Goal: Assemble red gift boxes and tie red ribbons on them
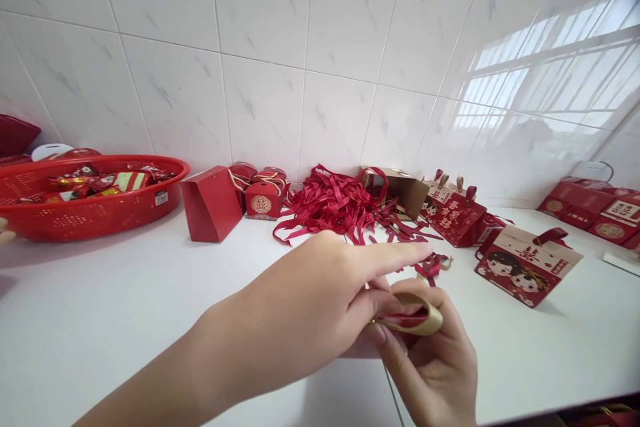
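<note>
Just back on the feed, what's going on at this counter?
A person's right hand holds a tan ribbon loop, while the left hand reaches across to its opening. The exact grip is partly hidden. Behind the hands, a pile of red ribbon lies on the white counter. A box with printed cartoon figures sits to the right, and a red basket of wrapped packets at left.

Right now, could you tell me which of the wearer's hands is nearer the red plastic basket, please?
Left: the left hand is right of the red plastic basket; the right hand is farther right.
</note>
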### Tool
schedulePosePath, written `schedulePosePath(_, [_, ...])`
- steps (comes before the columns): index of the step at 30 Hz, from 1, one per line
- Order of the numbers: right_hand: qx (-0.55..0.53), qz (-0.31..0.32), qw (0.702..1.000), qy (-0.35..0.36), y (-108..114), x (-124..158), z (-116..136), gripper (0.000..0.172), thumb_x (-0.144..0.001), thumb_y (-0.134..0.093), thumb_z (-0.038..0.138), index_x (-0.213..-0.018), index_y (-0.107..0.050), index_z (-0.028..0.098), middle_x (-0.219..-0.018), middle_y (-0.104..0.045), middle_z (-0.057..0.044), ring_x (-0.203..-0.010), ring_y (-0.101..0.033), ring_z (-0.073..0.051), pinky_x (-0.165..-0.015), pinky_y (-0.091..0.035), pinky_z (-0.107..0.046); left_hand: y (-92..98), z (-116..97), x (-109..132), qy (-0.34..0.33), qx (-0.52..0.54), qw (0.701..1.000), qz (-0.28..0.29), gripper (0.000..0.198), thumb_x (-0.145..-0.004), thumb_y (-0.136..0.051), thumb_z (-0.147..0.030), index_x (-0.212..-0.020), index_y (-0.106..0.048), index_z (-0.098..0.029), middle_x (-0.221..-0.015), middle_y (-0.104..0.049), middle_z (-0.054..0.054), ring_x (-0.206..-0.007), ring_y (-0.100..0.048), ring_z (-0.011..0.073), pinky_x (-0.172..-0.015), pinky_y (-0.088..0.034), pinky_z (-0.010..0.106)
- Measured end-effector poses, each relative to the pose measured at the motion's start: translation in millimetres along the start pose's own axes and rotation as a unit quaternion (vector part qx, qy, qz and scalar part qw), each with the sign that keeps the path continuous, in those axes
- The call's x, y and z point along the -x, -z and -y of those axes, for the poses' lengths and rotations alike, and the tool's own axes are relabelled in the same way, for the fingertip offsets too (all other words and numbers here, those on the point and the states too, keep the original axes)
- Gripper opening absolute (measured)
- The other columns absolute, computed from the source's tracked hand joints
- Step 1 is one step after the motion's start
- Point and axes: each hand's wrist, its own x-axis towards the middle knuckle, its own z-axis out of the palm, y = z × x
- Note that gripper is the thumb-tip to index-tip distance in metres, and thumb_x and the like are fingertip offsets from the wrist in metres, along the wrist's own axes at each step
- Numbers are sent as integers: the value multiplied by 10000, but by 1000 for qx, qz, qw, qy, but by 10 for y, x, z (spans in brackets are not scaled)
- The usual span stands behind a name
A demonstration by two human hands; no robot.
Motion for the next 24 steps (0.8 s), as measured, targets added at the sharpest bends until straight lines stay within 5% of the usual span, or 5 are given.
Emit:
schedulePosePath(7, [26, 7, 996, 80, 35, -62, -39, 140, -838, -604, 180, -945, -530, 233, -866, -582, -41, -711, -579, -161, -535, -422, -261, -95, 6, 6, 8, -53, 999, -10, 608, -901, -502, -142, -1429, -342, -398, -851, -730, -48, -730, -667, 123, -674, -525, 217])
schedulePosePath(12, [28, -4, 982, 187, 108, -143, -13, 149, -834, -614, 150, -892, -495, 218, -829, -565, -36, -740, -591, -174, -558, -473, -274, -153, -12, -6, -66, 12, 998, -15, 634, -912, -531, -157, -1455, -283, -369, -963, -729, -61, -841, -677, 103, -825, -535, 214])
schedulePosePath(18, [46, -108, 954, 276, 196, -132, 45, 135, -918, -537, 326, -869, -547, 201, -795, -596, -45, -701, -579, -177, -574, -492, -319, -185, -58, -14, -225, 28, 971, -82, 703, -800, -710, -235, -1408, -363, -305, -1178, -664, 18, -1044, -635, 177, -906, -527, 244])
schedulePosePath(24, [116, -62, 918, 374, 378, -214, 91, 158, -931, -532, 292, -809, -531, 192, -738, -634, -19, -666, -606, -162, -601, -506, -335, -155, -16, -36, -251, 23, 968, -7, 428, -869, -597, -120, -1265, -507, -259, -972, -705, 18, -849, -668, 130, -807, -544, 211])
